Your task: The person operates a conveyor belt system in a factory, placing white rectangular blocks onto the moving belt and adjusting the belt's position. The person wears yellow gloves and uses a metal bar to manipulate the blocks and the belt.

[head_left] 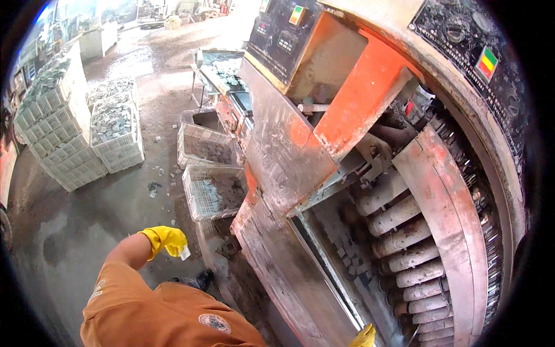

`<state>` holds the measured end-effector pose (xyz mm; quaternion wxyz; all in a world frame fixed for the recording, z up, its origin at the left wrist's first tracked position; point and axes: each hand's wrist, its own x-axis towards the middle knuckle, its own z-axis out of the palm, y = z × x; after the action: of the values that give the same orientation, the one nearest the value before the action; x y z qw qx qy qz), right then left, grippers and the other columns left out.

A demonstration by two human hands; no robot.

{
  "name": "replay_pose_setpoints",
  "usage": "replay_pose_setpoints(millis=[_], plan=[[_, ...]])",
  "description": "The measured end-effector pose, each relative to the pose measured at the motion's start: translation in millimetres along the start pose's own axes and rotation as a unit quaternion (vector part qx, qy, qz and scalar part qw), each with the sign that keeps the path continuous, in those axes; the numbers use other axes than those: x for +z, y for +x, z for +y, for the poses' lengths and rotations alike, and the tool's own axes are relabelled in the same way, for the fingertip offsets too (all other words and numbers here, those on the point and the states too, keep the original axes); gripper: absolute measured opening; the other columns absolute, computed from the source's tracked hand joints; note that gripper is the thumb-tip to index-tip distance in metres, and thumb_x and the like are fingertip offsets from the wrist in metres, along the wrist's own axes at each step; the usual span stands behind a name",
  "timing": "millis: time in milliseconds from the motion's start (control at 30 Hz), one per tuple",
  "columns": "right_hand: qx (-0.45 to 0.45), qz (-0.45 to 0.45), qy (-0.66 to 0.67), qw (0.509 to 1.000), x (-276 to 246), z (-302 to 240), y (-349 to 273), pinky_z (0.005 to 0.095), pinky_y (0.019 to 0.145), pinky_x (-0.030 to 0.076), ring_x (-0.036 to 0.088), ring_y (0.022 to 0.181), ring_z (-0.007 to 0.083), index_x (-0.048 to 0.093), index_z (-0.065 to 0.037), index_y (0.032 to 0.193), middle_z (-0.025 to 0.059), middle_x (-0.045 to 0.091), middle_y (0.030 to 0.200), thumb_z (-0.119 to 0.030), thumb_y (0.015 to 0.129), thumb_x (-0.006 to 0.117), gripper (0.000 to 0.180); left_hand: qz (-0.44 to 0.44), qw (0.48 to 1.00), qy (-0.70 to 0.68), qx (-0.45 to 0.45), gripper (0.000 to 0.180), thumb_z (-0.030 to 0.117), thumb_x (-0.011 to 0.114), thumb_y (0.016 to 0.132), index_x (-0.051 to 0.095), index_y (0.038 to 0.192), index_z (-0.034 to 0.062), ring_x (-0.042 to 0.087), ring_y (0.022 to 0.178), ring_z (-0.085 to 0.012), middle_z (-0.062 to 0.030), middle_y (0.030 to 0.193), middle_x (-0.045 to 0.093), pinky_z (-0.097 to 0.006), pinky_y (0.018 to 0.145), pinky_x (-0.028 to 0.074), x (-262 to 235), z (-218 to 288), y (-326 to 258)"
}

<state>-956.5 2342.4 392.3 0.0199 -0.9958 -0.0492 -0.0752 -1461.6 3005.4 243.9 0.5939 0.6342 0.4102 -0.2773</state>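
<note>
My left hand (164, 240), in a yellow glove, hangs out over the floor on the left with its fingers closed. A small pale stone or tile piece (185, 253) sticks out from the fingertips. Only part of my right hand (363, 337), also in a yellow glove, shows at the bottom edge. It lies by the metal rail (326, 260) of the large machine, and its fingers are mostly cut off from view. Beyond that rail, small grey blocks (354, 259) lie in rows on the machine bed, beside a row of thick cylindrical heads (404, 234).
Two white crates, one (214, 199) nearer and one (207, 144) behind, stand against the machine with pieces inside. Stacked crates (60, 118) full of pieces rise at the left. Scraps litter the wet floor (87, 231). Dark control panels (283, 37) sit above an orange bracket (358, 92).
</note>
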Motion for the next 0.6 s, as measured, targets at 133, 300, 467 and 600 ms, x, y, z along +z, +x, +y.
replay_pose_setpoints(millis=[133,300,467,600], plan=[[-0.005,0.004,0.024,1.0,-26,-23,-9,0.0552,0.086,0.055,0.07,0.103,0.0448,0.065,-0.011,0.133,0.0234,0.072,0.115,-0.062,0.103,0.038,0.064,0.078,0.824,0.509,0.235,0.016,0.019,0.074,0.083,0.079,0.097,0.0126,0.073,0.084,-0.0243,-0.0081,0.09,0.076,-0.044,0.072,0.058,-91,45,-10],[0.042,-0.064,0.065,0.995,-48,-44,-15,0.0472,0.105,0.048,0.06,0.126,0.0401,0.058,-0.011,0.143,0.0237,0.063,0.136,-0.06,0.104,0.038,0.066,0.238,0.545,-0.571,0.565,0.041,0.012,0.058,0.104,0.049,0.143,0.0189,0.066,0.096,-0.0233,-0.0105,0.113,0.07,-0.039,0.086,0.053,-222,185,-21],[0.066,-0.083,0.066,0.992,-56,-50,-16,0.0457,0.106,0.048,0.061,0.125,0.0385,0.058,-0.01,0.144,0.0235,0.064,0.135,-0.058,0.104,0.043,0.065,0.394,0.865,0.096,0.294,0.026,0.027,0.064,0.097,0.065,0.119,0.0146,0.066,0.111,-0.0323,-0.0162,0.12,0.069,-0.044,0.093,0.053,-137,266,-25],[0.058,-0.066,0.07,0.994,-40,-37,-7,0.0479,0.098,0.049,0.063,0.115,0.0409,0.062,-0.008,0.132,0.0236,0.067,0.124,-0.056,0.104,0.045,0.058,0.211,0.859,0.227,0.408,0.041,0.04,0.066,0.095,0.071,0.124,0.0116,0.064,0.118,-0.0343,-0.014,0.124,0.071,-0.047,0.101,0.049,-27,233,-25]])
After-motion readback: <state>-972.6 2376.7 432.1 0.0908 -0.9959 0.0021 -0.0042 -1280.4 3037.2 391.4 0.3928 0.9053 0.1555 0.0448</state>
